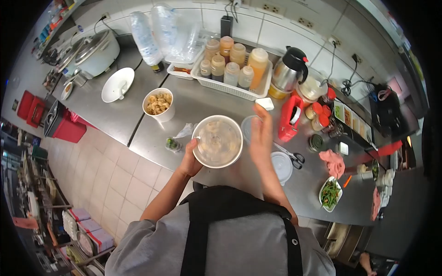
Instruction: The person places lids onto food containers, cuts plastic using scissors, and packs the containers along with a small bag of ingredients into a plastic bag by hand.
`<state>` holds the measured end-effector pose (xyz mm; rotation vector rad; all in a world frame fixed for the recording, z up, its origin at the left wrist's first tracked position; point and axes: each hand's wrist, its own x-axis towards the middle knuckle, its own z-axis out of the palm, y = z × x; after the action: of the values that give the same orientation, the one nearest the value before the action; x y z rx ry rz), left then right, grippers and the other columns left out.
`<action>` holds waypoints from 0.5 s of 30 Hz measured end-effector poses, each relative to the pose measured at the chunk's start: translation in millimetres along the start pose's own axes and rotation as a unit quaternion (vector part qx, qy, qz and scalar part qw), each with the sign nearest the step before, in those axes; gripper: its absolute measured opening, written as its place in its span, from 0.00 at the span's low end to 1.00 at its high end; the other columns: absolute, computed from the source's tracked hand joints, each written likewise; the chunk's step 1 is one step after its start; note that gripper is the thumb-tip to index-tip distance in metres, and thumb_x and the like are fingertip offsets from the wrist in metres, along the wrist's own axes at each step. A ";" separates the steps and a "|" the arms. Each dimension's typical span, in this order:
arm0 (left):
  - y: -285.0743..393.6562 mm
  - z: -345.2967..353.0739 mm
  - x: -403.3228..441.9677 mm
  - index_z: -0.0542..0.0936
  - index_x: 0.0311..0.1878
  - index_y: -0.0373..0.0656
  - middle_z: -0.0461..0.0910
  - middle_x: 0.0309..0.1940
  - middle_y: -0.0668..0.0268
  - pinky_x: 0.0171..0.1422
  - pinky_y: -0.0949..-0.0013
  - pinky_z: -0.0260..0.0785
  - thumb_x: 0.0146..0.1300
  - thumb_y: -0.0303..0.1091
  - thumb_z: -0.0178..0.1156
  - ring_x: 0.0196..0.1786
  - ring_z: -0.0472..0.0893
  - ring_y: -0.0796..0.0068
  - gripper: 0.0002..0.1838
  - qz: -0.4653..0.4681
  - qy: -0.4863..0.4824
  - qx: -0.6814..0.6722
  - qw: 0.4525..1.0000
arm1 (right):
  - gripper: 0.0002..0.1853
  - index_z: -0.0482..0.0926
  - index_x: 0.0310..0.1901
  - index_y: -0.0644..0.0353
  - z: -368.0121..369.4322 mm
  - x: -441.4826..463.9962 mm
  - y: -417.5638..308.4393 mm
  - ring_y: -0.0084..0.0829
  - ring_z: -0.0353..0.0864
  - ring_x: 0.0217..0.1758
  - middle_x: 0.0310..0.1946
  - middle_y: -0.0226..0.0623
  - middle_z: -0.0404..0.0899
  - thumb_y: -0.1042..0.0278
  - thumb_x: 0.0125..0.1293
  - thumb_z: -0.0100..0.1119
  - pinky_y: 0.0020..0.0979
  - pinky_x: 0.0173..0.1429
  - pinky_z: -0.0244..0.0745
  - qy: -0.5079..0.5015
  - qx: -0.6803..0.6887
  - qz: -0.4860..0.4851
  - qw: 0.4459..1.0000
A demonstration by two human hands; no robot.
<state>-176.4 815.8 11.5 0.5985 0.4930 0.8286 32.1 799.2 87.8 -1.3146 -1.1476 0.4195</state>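
Observation:
In the head view my left hand [190,159] grips the left side of a round bowl [217,141] covered by a translucent lid; its contents show only faintly. Off the bowl's right side, my right hand [262,138] is raised with its fingers stretched out, holding nothing. A white tub of pale brown food chunks [158,105] stands open to the upper left. Between tub and bowl lies a small clear bag with something green [173,144]. Loose translucent lids [281,166] lie on the steel counter near my right forearm, one partly hidden behind my right hand.
A white basket [230,89] of sauce bottles stands at the back, beside a steel jug [287,69]. Right of my hand are a red tape dispenser [290,118], scissors [298,160], a pink cloth [332,163] and a dish of greens [330,194]. A white plate [118,84] lies left.

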 end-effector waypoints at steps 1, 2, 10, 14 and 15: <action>0.8 5.9 1.0 0.58 0.72 0.40 0.66 0.67 0.54 0.72 0.54 0.63 0.63 0.63 0.51 0.67 0.70 0.57 0.44 0.003 -0.010 -0.007 1.000 | 0.19 0.69 0.62 0.62 9.9 -0.2 -10.1 0.39 0.68 0.64 0.57 0.46 0.73 0.64 0.73 0.49 0.39 0.68 0.59 -0.002 0.020 -0.020 1.000; 4.6 11.4 0.0 0.58 0.72 0.41 0.67 0.67 0.55 0.71 0.54 0.64 0.61 0.65 0.51 0.67 0.70 0.57 0.45 0.011 0.000 -0.020 1.000 | 0.20 0.69 0.63 0.62 10.4 -1.2 -0.6 0.41 0.68 0.63 0.57 0.46 0.72 0.64 0.73 0.50 0.40 0.68 0.59 -0.027 -0.005 -0.003 1.000; 37.2 7.3 -0.7 0.58 0.72 0.42 0.66 0.67 0.56 0.71 0.53 0.63 0.63 0.68 0.48 0.67 0.70 0.59 0.46 0.071 0.025 0.020 0.997 | 0.30 0.62 0.67 0.65 -12.6 -21.6 20.5 0.41 0.66 0.66 0.62 0.49 0.69 0.55 0.70 0.55 0.40 0.67 0.61 -0.127 0.029 0.179 0.975; 33.6 -1.5 0.2 0.57 0.73 0.39 0.66 0.68 0.56 0.73 0.54 0.60 0.63 0.67 0.51 0.69 0.68 0.61 0.47 0.032 -0.028 0.074 0.996 | 0.37 0.58 0.69 0.64 -9.2 -27.2 -24.1 0.34 0.64 0.68 0.64 0.46 0.66 0.44 0.71 0.53 0.35 0.67 0.63 -0.229 0.202 0.353 0.884; 31.9 -5.1 0.0 0.57 0.73 0.38 0.65 0.68 0.57 0.74 0.55 0.58 0.63 0.66 0.53 0.70 0.67 0.62 0.47 0.015 -0.049 0.083 0.995 | 0.39 0.57 0.70 0.63 -5.5 -27.4 -25.8 0.33 0.66 0.67 0.64 0.44 0.66 0.41 0.70 0.52 0.34 0.66 0.63 -0.223 0.226 0.344 0.883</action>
<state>-196.4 834.2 28.8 0.7985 0.4674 0.7867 15.9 767.2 100.5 -1.1961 -0.8252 1.4885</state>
